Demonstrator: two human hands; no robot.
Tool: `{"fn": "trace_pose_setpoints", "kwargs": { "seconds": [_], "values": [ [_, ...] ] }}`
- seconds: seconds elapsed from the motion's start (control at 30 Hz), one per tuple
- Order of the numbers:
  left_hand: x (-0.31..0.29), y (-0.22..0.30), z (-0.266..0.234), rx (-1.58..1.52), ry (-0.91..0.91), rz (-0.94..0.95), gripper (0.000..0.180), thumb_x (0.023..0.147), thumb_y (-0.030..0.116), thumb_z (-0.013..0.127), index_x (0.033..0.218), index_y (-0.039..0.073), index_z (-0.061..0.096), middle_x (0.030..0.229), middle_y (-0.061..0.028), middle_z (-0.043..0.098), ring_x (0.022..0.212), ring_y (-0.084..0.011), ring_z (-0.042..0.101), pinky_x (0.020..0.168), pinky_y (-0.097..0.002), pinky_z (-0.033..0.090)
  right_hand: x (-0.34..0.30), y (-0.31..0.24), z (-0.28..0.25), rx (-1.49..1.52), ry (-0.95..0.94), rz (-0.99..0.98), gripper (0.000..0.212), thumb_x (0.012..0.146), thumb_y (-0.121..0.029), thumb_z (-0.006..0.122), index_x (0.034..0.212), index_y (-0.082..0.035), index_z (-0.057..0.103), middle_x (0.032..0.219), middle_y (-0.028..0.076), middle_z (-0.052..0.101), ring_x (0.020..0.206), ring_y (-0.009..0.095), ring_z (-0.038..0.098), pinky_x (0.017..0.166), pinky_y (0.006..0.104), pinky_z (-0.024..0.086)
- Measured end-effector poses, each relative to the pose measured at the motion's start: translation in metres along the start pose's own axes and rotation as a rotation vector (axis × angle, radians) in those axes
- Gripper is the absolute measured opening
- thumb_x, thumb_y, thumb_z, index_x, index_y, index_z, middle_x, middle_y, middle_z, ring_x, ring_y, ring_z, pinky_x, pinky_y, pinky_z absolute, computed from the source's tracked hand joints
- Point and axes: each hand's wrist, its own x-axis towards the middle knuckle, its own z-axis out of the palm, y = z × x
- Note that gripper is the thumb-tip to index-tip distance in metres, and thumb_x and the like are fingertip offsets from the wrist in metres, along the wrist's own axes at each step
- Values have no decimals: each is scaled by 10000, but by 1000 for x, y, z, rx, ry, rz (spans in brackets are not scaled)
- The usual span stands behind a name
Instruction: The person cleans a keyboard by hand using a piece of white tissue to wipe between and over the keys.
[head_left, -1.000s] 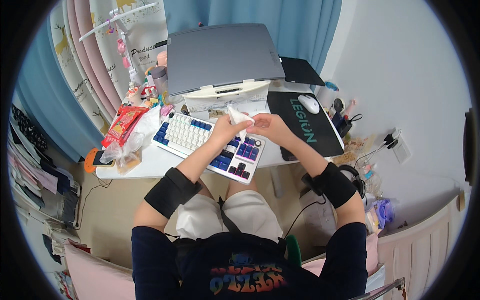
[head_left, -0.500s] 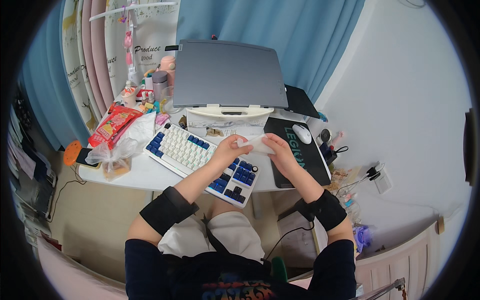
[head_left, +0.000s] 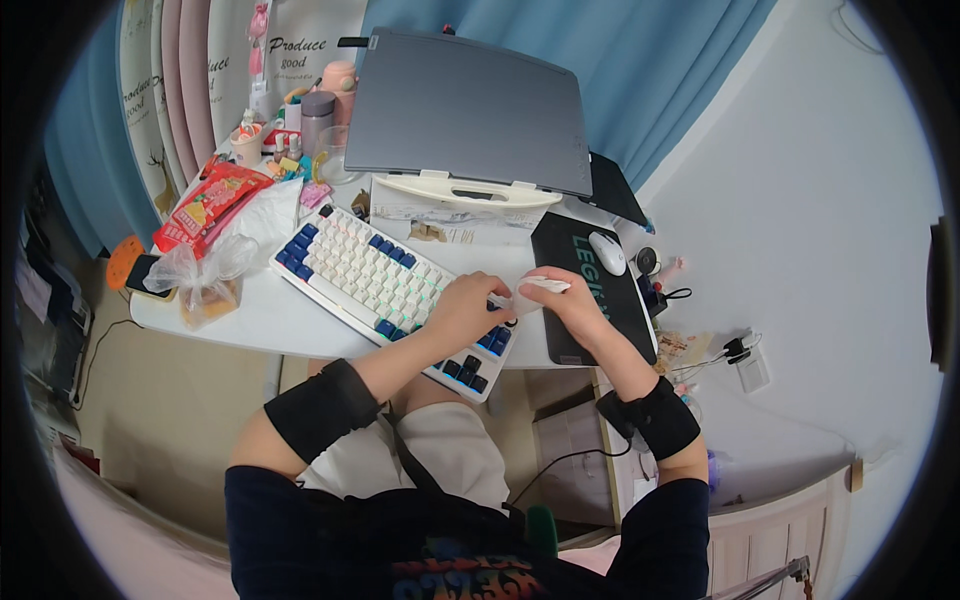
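A white tissue (head_left: 524,299) is up in the air between the two hands, above the right end of a white, blue and black keyboard (head_left: 360,272). The right hand (head_left: 577,308) has its fingers closed on the tissue, thumb on the near side, with a folded white part showing above the thumb and a thinner part reaching left toward the other hand. The left hand (head_left: 468,312) is just beside that left edge, its fingers curled and close together; whether they pinch the tissue or only touch it, I cannot tell.

The keyboard lies slantwise on the white counter (head_left: 252,318), its lower right corner jutting past the front edge. To its right, a white mouse (head_left: 607,254) sits on a black mouse pad (head_left: 626,322). Behind, a grey laptop (head_left: 465,105) rests on a white stand (head_left: 465,190). On the left lie a red packet (head_left: 208,208) and a knotted clear plastic bag (head_left: 205,272).
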Motion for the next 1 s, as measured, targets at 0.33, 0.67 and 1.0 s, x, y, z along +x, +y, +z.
{"fn": "trace_pose_setpoints", "kwargs": {
  "seconds": [0.33, 0.67, 1.0],
  "values": [
    [-74, 5, 17, 674, -95, 600, 653, 671, 319, 745, 1147, -71, 526, 1262, -200, 473, 1216, -326, 426, 1043, -394, 338, 12, -14, 3, -1064, -258, -498, 139, 750, -76, 690, 881, -59, 646, 885, 55, 598, 882, 261, 573, 726, 337, 494],
    [-77, -7, 33, 799, 14, 645, 442, 773, 108, 519, 1166, -95, 506, 1327, -261, 424, 1220, -343, 441, 1029, -403, 369, 9, -15, 0, -1145, -341, -566, 193, 742, -19, 641, 930, -63, 635, 930, 47, 587, 902, 256, 574, 781, 345, 478],
    [-66, 8, 43, 879, 47, 538, 484, 735, 157, 552, 1136, -112, 525, 1298, -317, 444, 1069, -303, 482, 910, -342, 381, 17, -21, 5, -1327, -418, -761, 134, 733, -64, 564, 860, -63, 609, 881, 50, 584, 856, 224, 588, 780, 325, 464]
  ]
}}
